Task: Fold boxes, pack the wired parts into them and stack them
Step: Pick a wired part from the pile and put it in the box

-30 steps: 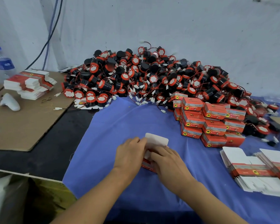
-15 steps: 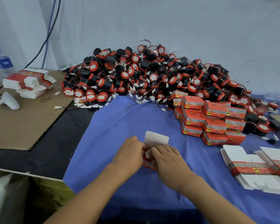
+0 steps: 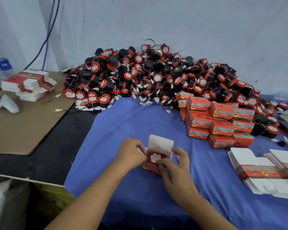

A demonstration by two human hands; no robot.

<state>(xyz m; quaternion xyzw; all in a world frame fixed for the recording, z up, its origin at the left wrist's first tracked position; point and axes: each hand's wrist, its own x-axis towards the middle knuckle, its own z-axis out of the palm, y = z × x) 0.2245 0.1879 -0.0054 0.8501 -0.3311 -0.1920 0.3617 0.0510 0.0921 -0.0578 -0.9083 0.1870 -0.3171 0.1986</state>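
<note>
L: flat blanks (image 3: pixel 28 83) unfolded, big pile of wired parts (image 3: pixel 156 77) unpacked. Centre: left hand (image 3: pixel 131 153) pinches open box (image 3: pixel 152 168) on the cloth, part (image 3: pixel 155 158) seated inside, lid up; right hand (image 3: pixel 175 165) curled round it, thumb on part. R: small stack of packed boxes (image 3: pixel 219 123), so most work's left, imo.

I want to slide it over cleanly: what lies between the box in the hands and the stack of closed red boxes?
Only bare blue cloth, as the head view shows; the open box and the stack of closed boxes stand apart.
</note>
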